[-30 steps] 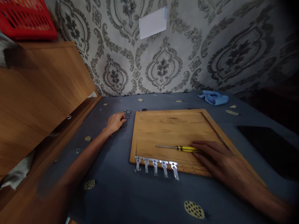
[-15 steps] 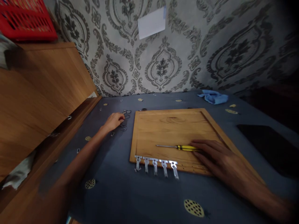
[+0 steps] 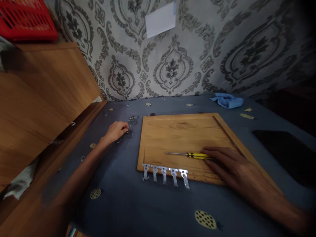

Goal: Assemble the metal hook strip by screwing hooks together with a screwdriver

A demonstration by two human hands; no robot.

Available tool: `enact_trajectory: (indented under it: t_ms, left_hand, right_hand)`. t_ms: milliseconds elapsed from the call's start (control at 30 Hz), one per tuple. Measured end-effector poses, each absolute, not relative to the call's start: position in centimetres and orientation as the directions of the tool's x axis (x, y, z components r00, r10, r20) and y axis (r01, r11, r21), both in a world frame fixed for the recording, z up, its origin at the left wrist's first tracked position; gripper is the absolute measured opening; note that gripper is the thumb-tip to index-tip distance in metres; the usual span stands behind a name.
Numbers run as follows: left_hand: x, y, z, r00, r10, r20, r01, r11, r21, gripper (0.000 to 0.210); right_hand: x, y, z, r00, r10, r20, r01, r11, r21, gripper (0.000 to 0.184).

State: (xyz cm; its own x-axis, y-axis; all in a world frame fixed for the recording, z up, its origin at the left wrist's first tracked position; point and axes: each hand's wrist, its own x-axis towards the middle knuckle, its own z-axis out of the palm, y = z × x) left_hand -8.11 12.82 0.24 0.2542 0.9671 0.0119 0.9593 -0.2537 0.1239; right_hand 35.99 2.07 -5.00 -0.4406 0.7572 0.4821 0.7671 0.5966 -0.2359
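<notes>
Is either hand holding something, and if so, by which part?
The right hand holds the yellow-handled metal screwdriver by its handle's rear end. The left hand is at a thin curved metal piece; whether it grips cannot be told.

Spreads out flat as a dark blue cloth (image 3: 118, 204) with yellow pineapples (image 3: 205, 219). Holds up a flat wooden board (image 3: 182, 138) in the middle, little metal pieces (image 3: 133, 117) just left of it, a crumpled light-blue rag (image 3: 228, 101) toward the back, and a flat black thing (image 3: 283, 151) on the right.
</notes>
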Motion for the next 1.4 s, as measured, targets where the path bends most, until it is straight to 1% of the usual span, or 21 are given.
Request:
enact_trajectory:
  t_ms: [67, 267, 500, 733, 900, 1133, 1400]
  left_hand:
    - [-8.0, 12.6, 0.5, 0.257, 0.966, -0.024, 0.961, -0.253, 0.115, 0.027]
    - [-7.0, 12.4, 1.3, 0.250, 0.964, -0.086, 0.968, -0.247, 0.052, 0.027]
    - [-6.4, 13.0, 2.0, 0.258, 0.954, -0.150, 0.963, -0.266, -0.033, 0.030]
    - [-6.3, 14.2, 2.1, 0.285, 0.938, -0.198, 0.951, -0.303, -0.068, 0.032]
    - [-6.9, 14.6, 2.0, 0.338, 0.917, -0.215, 0.934, -0.354, -0.043, 0.033]
    - [-7.9, 15.4, 1.6, 0.399, 0.891, -0.217, 0.916, -0.400, 0.038, 0.033]
    - [-9.3, 16.1, 0.9, 0.383, 0.905, -0.187, 0.924, -0.374, 0.082, 0.034]
  right_hand:
    - [36.0, 2.0, -5.0, -0.440, 0.757, 0.482, 0.767, 0.596, -0.236, 0.040]
    - [36.0, 1.9, -4.9, -0.457, 0.730, 0.508, 0.769, 0.612, -0.187, 0.042]
    - [36.0, 2.0, -5.0, -0.439, 0.751, 0.493, 0.779, 0.592, -0.207, 0.043]
    - [36.1, 2.0, -4.7, -0.450, 0.754, 0.479, 0.781, 0.592, -0.198, 0.043]
    - [36.0, 2.1, -4.9, -0.447, 0.746, 0.493, 0.779, 0.596, -0.196, 0.045]
    - [35.9, 1.9, -4.7, -0.466, 0.713, 0.524, 0.766, 0.621, -0.164, 0.042]
    - [36.1, 2.0, -4.9, -0.448, 0.732, 0.514, 0.758, 0.615, -0.216, 0.038]
